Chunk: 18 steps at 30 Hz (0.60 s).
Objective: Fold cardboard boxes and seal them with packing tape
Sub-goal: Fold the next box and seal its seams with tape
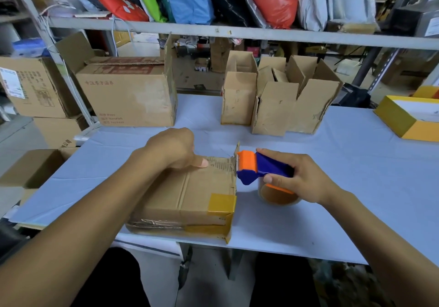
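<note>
Cardboard box [190, 195] at frame centre is pinned by the clenched left hand [173, 148], thumb pressing; tape dispenser [259, 167], grasped by the right hand [299, 178], should be drawn taut along the seam.

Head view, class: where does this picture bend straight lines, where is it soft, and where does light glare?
Head view: the wide lens bows the shelf rail and the table edge; the corners and background shelving are soft, while the cardboard box and tape dispenser stay fairly sharp; sheen shows on the yellow tape patch; lighting is even, shadows faint.
</note>
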Available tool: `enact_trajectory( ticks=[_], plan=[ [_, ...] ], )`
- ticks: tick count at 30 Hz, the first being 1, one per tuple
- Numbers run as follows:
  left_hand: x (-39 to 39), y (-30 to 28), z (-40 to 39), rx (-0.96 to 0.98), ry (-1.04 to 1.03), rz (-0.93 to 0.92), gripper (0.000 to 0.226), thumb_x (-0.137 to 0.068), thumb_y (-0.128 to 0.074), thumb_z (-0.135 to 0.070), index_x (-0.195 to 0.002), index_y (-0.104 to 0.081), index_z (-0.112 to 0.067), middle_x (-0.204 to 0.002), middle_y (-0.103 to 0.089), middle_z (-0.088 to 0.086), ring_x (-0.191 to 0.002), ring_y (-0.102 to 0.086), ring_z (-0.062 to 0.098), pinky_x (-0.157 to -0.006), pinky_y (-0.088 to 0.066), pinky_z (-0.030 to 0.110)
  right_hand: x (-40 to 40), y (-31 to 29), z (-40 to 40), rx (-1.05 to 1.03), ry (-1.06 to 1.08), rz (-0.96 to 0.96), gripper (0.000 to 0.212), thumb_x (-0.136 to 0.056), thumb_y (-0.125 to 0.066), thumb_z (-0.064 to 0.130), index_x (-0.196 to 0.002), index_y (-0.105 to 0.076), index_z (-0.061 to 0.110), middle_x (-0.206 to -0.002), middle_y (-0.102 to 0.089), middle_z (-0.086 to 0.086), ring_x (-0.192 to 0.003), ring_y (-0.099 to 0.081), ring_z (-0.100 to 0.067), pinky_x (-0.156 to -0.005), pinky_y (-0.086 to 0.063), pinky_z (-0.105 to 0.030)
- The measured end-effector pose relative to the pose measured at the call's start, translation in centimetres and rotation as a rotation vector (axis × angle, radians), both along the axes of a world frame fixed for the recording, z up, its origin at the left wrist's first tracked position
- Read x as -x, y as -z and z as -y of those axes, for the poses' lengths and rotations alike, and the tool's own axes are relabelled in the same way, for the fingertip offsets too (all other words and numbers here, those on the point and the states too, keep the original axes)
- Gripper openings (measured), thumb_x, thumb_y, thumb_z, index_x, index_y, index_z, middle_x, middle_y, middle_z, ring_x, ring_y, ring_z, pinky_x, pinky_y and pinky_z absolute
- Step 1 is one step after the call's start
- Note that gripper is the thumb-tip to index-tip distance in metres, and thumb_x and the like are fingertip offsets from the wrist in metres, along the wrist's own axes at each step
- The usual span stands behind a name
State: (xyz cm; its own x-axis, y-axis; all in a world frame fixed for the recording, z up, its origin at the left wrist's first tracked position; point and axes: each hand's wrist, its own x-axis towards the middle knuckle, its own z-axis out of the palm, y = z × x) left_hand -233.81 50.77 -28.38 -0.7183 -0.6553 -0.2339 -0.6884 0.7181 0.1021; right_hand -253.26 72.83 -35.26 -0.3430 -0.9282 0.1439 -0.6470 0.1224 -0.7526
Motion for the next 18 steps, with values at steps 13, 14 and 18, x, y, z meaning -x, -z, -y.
enact_trajectory(
  ticks=[13, 14, 18],
  plan=[
    [1.1, 4.4, -2.7, -0.269, 0.378, -0.425, 0.053, -0.093, -0.053, -0.039, -0.14, -0.034, -0.052, -0.09, -0.058, -0.016, -0.083, -0.051, 0.004, -0.075, -0.042, 0.032, 0.0, 0.1, 0.4, 0.005, -0.007, -0.058, 0.052, -0.08, -0.068, 0.053, -0.129, -0.049, 0.053, -0.111, -0.062, 0.037, -0.106, -0.059, 0.004, -0.081, -0.045, -0.009],
    [1.2, 4.5, -2.8, -0.257, 0.384, -0.418, 0.055, -0.09, -0.052, -0.044, -0.141, -0.035, -0.052, -0.096, -0.06, -0.018, -0.085, -0.05, 0.004, -0.078, -0.043, 0.033, 0.1, 0.1, 0.4, 0.004, -0.008, -0.062, 0.052, -0.081, -0.067, 0.053, -0.129, -0.049, 0.052, -0.111, -0.062, 0.036, -0.106, -0.059, 0.004, -0.081, -0.045, -0.009],
    [1.3, 4.8, -3.0, -0.219, 0.361, -0.414, 0.059, -0.074, -0.05, -0.063, -0.131, -0.045, -0.05, -0.113, -0.06, -0.02, -0.099, -0.054, 0.008, -0.086, -0.047, 0.036, 0.3, 0.4, 0.2, 0.01, -0.007, -0.085, 0.059, -0.081, -0.065, 0.059, -0.136, -0.052, 0.043, -0.118, -0.062, 0.031, -0.108, -0.059, 0.003, -0.083, -0.043, -0.008]
  ],
)
